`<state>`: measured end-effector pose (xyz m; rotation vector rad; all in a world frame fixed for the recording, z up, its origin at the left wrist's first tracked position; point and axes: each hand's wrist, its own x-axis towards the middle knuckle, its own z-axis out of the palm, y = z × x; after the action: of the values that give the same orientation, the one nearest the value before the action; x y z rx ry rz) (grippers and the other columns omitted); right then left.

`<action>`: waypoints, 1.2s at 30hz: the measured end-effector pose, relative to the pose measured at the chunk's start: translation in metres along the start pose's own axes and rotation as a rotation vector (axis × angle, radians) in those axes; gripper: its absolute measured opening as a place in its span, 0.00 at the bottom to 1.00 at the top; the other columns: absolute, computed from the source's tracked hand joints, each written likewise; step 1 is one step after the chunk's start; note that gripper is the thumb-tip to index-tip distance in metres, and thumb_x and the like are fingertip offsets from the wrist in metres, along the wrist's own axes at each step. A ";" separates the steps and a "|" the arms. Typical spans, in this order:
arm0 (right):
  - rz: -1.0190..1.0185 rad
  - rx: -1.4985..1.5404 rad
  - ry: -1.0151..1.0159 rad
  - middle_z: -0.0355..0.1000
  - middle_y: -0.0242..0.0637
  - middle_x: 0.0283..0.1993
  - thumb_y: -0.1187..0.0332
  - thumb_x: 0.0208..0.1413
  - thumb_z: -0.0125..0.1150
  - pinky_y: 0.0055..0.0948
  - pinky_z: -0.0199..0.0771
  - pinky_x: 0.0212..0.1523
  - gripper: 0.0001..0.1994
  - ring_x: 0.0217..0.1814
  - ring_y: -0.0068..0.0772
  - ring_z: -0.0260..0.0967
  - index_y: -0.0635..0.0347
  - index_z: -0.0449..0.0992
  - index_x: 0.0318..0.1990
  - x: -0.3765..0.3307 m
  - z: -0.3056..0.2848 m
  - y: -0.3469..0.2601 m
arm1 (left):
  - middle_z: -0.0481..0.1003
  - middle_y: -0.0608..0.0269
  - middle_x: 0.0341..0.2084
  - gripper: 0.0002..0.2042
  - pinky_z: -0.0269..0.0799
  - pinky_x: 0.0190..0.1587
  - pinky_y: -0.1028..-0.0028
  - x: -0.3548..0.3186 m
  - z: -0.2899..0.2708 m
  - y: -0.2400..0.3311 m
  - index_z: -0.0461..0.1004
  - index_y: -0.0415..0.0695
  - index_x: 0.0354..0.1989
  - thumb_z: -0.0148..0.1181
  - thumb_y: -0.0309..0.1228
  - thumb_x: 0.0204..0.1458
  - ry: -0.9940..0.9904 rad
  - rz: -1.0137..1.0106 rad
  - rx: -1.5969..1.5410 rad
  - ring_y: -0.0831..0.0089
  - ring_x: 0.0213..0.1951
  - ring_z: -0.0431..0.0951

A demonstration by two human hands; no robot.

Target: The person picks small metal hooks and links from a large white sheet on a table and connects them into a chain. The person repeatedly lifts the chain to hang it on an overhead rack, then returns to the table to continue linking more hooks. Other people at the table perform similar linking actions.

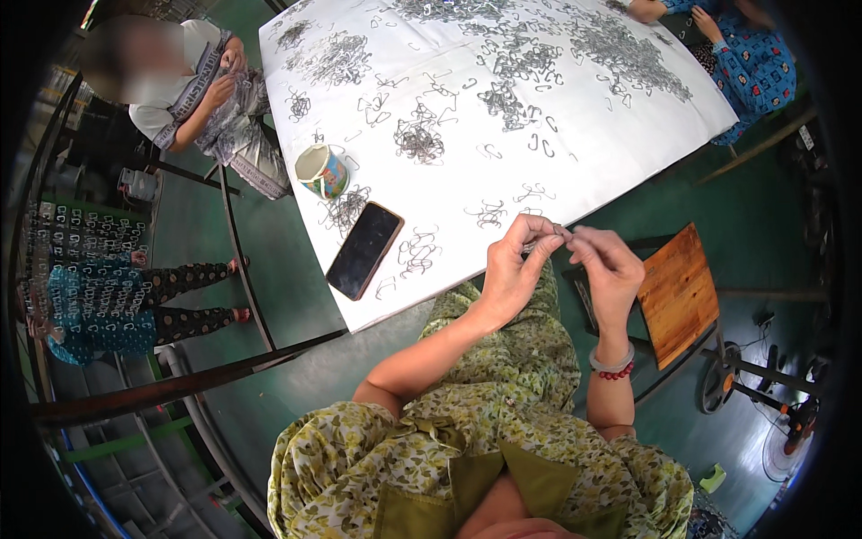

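My left hand (518, 269) and my right hand (612, 269) meet fingertip to fingertip just above the near edge of the white table (620, 162). Thumb and forefinger are pinched on each hand. Between them is something small, perhaps a thin dark wire piece, too small to make out. Closest to my left hand on the tabletop lies a small group of bent metal hooks (490, 213). Another loose group of hooks (418, 251) lies farther left, beside a dark phone (365, 251).
A patterned cup (321, 172) stands at the table's left edge. Piles of hooks (620, 54) cover the far side. One co-worker (202, 99) sits at the left, another (754, 63) at the far right. Beside my right arm is a wooden stool (680, 296). Hooks hang on a rack (81, 260).
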<state>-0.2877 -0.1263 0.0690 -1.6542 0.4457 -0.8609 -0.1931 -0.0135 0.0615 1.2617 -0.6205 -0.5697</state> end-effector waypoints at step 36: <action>-0.185 -0.254 -0.012 0.70 0.30 0.25 0.77 0.38 0.68 0.29 0.63 0.36 0.06 0.30 0.31 0.69 0.59 0.77 0.25 0.012 0.000 -0.012 | 0.77 0.53 0.39 0.13 0.72 0.46 0.65 0.010 -0.025 -0.008 0.75 0.40 0.44 0.65 0.22 0.49 -0.070 0.310 0.622 0.57 0.43 0.77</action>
<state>-0.2817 -0.1317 0.0842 -1.9568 0.4112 -0.9598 -0.1683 -0.0050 0.0497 1.6829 -1.0817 -0.1582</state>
